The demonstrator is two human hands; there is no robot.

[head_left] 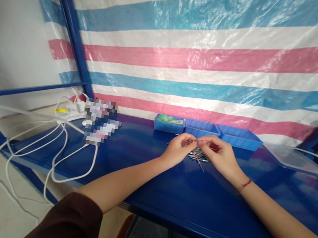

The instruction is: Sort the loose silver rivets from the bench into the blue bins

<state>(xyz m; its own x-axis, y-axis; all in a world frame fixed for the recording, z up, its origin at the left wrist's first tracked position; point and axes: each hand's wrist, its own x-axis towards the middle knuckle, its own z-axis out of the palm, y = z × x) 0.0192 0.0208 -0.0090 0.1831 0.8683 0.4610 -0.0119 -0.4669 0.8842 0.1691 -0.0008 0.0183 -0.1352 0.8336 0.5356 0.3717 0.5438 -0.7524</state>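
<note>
My left hand (177,150) and my right hand (219,153) meet over a loose pile of thin silvery metal pins (198,154) on the blue tabletop. Both are closed in a pinch, fingertips almost touching. Between them runs a slim metal pin (195,141), partly covered by the fingers. Its exact kind is too small to make out. Some pins of the pile stick out towards me, and my hands hide part of the rest.
Behind the pile stand a blue bin (169,125) with green packets, a middle bin (201,130) with small dark pieces, and a wider right bin (240,139). A clear plastic lid (296,159) lies at right. White cables (61,159) hang over the left edge.
</note>
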